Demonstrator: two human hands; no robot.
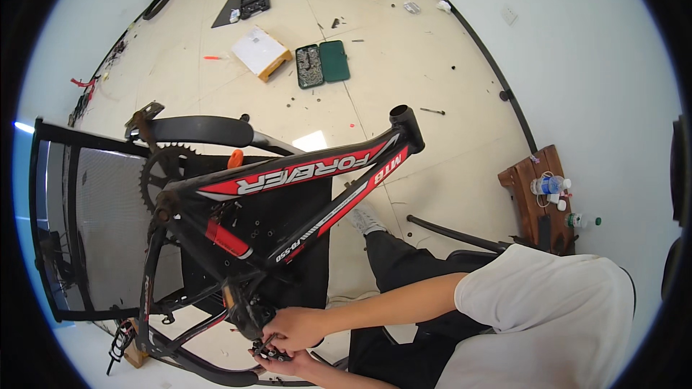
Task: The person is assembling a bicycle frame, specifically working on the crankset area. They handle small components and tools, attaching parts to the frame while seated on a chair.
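Note:
A black and red bicycle frame [310, 173] lies across a black-topped surface [295, 209], its head tube pointing to the far right. A toothed chainring with its crank [155, 180] sits at its left end. At the near end of the frame, my right hand [295, 326] is closed, its fingers pinching a thin dark metal piece [270, 340] whose kind is unclear. Just below it, my left hand [288, 366] grips a small black metal part [268, 352], partly covered by fingers. Both hands almost touch, beside a dark bulky part [249, 315] at the frame's end.
A black mudguard [202, 130] reaches over the chainring. Small nuts and an orange object [236, 158] lie on the black surface. On the floor are a green case of hardware [334, 61], a white-topped box [261, 50] and a black toolbox [254, 1]. A wooden stool [533, 202] carries bottles.

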